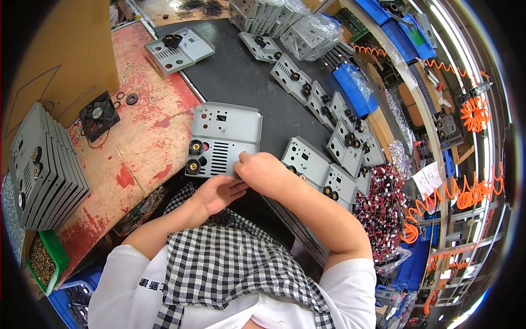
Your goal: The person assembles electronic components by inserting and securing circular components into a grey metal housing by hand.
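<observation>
A grey sheet-metal panel (229,129) with slots, round holes and a bent-up flange lies in front of me, across the gap between the red bench and the dark belt. Two black round sockets with brass centres (194,156) sit at its left edge. At the panel's near right corner is my right hand (263,171), its fingers closed in a pinch; whatever they hold is hidden. My left hand (215,194) is at the near edge, palm turned up, fingers loosely bent and apart from the thumb, just below the right hand. The thumb reaches the panel's edge.
Stacked grey panels (46,170) and a black fan (99,115) stand on the worn red bench (148,137). Another panel (179,49) lies ahead. Several panels line the dark belt (230,71). At right are bundled red and black wires (381,208) and a blue bin (355,88).
</observation>
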`<state>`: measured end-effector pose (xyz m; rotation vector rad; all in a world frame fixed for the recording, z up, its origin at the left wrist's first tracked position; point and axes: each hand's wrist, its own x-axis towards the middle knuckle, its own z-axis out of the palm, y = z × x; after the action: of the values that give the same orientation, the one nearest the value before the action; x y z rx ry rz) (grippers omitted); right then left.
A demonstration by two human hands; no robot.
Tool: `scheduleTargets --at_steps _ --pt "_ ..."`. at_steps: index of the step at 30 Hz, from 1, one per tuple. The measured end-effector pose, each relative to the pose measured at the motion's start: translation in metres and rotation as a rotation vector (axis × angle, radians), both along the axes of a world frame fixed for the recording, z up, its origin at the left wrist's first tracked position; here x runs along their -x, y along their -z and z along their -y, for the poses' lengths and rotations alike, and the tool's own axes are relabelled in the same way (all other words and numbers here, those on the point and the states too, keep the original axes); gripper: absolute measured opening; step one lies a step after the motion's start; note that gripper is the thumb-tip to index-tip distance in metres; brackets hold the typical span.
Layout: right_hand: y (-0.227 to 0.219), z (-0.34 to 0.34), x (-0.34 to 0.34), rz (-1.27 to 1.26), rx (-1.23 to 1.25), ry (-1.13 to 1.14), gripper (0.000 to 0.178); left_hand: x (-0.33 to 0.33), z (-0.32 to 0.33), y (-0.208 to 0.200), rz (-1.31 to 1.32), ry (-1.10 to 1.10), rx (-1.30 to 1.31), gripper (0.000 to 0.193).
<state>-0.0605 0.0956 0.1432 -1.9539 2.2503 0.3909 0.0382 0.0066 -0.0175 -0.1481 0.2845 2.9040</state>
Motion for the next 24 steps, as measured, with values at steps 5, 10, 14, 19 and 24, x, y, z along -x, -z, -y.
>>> scheduleTargets --at_steps 5,10,14,19,24 --pt "0.02 -0.013 -0.002 -0.107 0.166 0.078 0.011 0.0 0.0 -0.004 0.017 -0.002 0.024 0.034" --pt "0.023 -0.022 -0.007 -0.072 0.353 0.067 0.011 0.001 0.001 -0.006 -0.005 -0.001 0.036 0.034" --pt "0.021 -0.024 -0.008 -0.125 0.337 -0.017 0.013 0.002 0.002 -0.001 -0.02 0.01 0.032 0.034" --pt "0.02 -0.024 -0.011 -0.138 0.32 0.019 0.013 0.003 0.0 0.001 -0.006 0.003 0.023 0.031" --pt "0.025 -0.021 -0.01 -0.067 0.313 -0.026 0.02 0.002 0.002 0.008 -0.008 0.008 0.021 0.027"
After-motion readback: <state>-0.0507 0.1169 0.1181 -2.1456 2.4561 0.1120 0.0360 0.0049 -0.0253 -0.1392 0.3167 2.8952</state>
